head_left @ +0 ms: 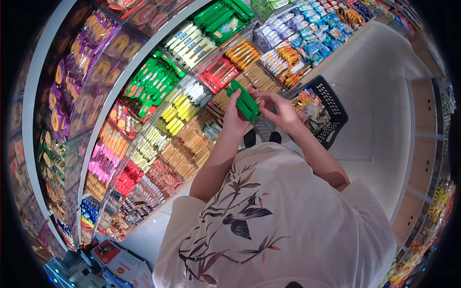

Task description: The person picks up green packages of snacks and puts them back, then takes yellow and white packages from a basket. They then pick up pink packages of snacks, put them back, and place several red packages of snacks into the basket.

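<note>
In the head view, two long green snack packets (245,102) lie side by side in front of my body, above the shelf edge. My left hand (234,114) is closed around their left side, with the thumb lying along the top. On the other side, my right hand (281,113) pinches the right edge with its thumb and fingers. Past my right forearm, a black shopping basket (338,103) holds several wrapped snacks (309,108). Similar green packets (223,21) fill a shelf bin farther off.
Divided bins of wrapped snacks run along my left, with white wafer packs (189,45), red packs (218,74) and yellow packs (180,113). Purple packs (86,53) stand on a higher tier. Pale floor tiles (370,96) and wooden cabinets (425,115) are to the right.
</note>
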`<action>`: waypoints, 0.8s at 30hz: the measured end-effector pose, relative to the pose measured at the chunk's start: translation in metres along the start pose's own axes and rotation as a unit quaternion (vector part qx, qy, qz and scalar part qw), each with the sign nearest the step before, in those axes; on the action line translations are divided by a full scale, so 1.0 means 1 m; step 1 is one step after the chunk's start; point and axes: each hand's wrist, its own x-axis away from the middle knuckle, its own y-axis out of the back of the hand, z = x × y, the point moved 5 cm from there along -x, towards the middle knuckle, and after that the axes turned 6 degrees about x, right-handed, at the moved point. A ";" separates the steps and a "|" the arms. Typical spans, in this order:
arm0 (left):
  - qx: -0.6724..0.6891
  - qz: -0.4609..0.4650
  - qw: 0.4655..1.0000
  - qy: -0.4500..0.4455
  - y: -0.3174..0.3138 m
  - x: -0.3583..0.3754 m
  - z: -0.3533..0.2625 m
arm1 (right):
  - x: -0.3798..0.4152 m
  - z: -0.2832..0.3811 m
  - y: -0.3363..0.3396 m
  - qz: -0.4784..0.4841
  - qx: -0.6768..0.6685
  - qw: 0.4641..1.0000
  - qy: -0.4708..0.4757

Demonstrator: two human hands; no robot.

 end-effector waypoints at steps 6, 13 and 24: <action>-0.012 0.001 1.000 -0.008 -0.004 0.005 -0.003 | -0.002 -0.003 -0.002 0.014 -0.008 1.000 0.003; -0.015 -0.003 1.000 0.001 -0.005 0.005 -0.001 | -0.017 -0.017 0.005 0.013 -0.010 0.999 -0.042; -0.084 0.010 0.995 -0.044 -0.004 0.005 -0.002 | -0.014 -0.018 -0.017 0.075 -0.040 0.990 -0.112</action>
